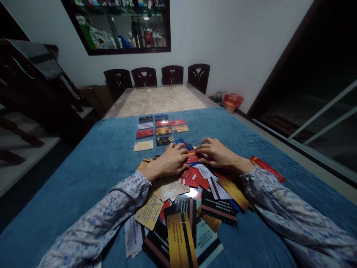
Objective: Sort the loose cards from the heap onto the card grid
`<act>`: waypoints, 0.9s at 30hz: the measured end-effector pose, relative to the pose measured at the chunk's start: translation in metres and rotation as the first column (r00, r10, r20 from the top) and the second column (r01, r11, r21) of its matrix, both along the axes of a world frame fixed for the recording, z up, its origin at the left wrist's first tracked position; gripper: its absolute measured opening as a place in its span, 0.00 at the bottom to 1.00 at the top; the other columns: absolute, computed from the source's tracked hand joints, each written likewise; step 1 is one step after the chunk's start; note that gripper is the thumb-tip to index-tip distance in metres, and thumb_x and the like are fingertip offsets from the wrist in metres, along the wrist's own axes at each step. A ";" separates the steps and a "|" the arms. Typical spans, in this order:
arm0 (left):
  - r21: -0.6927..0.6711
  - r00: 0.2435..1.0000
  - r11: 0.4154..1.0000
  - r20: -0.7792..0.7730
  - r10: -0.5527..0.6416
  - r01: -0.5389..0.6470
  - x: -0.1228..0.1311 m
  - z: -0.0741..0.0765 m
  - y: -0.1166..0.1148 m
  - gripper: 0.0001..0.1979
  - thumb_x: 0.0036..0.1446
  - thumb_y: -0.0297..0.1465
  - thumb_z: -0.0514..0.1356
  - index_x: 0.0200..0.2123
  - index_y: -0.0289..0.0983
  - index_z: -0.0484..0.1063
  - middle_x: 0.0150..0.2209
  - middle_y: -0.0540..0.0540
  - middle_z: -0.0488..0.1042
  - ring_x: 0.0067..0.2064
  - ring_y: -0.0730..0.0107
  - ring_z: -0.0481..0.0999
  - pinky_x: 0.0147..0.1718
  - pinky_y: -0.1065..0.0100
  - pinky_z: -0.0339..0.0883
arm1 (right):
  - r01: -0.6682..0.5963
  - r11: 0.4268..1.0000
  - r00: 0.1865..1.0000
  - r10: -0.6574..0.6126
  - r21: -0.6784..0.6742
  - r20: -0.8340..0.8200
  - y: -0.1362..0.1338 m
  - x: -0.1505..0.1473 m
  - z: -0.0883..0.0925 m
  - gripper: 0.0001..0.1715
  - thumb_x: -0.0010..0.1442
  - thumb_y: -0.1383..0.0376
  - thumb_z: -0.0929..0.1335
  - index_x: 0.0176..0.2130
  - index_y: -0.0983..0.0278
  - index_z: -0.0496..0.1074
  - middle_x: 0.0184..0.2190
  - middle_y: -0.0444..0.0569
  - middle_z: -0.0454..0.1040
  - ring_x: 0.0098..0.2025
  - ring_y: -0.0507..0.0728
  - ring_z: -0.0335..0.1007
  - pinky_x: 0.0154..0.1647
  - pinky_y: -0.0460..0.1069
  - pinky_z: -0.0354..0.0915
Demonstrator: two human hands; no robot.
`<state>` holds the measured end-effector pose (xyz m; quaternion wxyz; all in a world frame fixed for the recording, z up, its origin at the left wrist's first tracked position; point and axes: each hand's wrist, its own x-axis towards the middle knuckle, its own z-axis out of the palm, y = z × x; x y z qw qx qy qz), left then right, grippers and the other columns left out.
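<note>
L hand (173,160) & R hand (215,153) apart, ctr frame, at opp. edges of red-and-orange plastic card (192,158), prob. steadying it; can't tell if pinched. Multicoloured plastic cards (182,238) heaped lower ctr; rectangular card stacks (163,131) upper ctr, spaced, prob. for separation.

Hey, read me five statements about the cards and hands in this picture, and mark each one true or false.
1. A red card lies between the left hand and the right hand. True.
2. The neat rows of cards lie to the right of the right hand. False: the neat rows of cards lie farther off, toward the chairs.
3. The loose pile of cards lies on a blue cloth. True.
4. The sleeves are plain black. False: the sleeves are pale with a blue pattern.
5. Four chairs show. True.
</note>
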<state>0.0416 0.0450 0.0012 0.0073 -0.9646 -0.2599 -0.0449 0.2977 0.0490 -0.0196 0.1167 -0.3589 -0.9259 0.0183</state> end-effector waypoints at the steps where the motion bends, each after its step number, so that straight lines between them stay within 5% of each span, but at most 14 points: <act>1: -0.001 1.000 1.000 -0.005 -0.007 0.007 0.000 0.000 0.000 0.12 0.69 0.38 0.60 0.44 0.34 0.76 0.53 0.38 0.78 0.60 0.49 0.66 0.54 0.50 0.58 | -0.015 1.000 1.000 0.015 0.019 0.002 0.000 0.000 0.000 0.17 0.69 0.57 0.66 0.50 0.61 0.79 0.52 0.57 0.80 0.56 0.67 0.65 0.51 0.62 0.60; 13: 0.086 0.997 0.995 -0.068 -0.039 0.044 0.006 0.002 -0.008 0.12 0.70 0.31 0.53 0.41 0.34 0.76 0.43 0.38 0.79 0.52 0.54 0.71 0.48 0.55 0.59 | -0.117 0.991 0.992 0.120 0.067 -0.030 -0.006 -0.001 0.004 0.17 0.69 0.57 0.66 0.45 0.64 0.80 0.48 0.57 0.81 0.53 0.64 0.66 0.50 0.59 0.59; 27: -0.034 0.997 0.999 -0.072 0.029 -0.032 0.007 0.007 -0.008 0.09 0.64 0.27 0.55 0.37 0.35 0.76 0.42 0.40 0.79 0.47 0.57 0.72 0.47 0.57 0.60 | -0.143 0.981 0.990 0.143 0.134 0.011 -0.007 -0.008 0.004 0.17 0.70 0.59 0.64 0.44 0.64 0.79 0.41 0.57 0.79 0.46 0.62 0.65 0.44 0.56 0.58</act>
